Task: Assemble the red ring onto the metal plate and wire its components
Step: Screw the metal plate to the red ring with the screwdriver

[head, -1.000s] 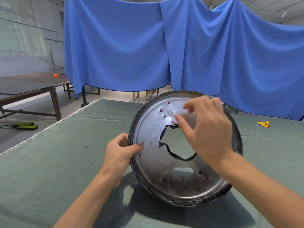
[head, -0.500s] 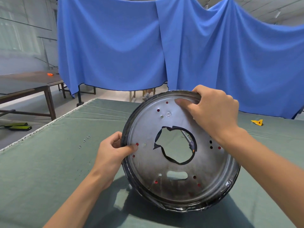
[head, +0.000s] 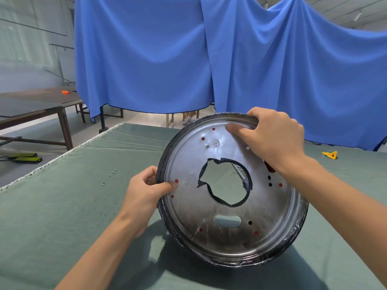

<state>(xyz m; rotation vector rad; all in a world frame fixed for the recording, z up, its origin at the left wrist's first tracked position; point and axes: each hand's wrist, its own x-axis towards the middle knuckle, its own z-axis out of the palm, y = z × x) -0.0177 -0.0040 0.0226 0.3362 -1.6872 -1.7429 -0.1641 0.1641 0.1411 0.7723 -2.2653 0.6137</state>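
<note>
**R hand off the plate face, onto the rim**

A sec ago our right hand was pinching at the face of the metal plate just above the centre hole. Now we grip the top rim w/ it, thumb on the face. More of the hole shows, plus red behind the small holes on the R side.

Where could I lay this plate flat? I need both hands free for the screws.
Bare green cloth lies left of the left hand, nearer than the small screws. More lies far right, nearer than the yellow piece. The middle is crowded: the metal plate stands tilted there, the right hand gripping its top rim.
</note>
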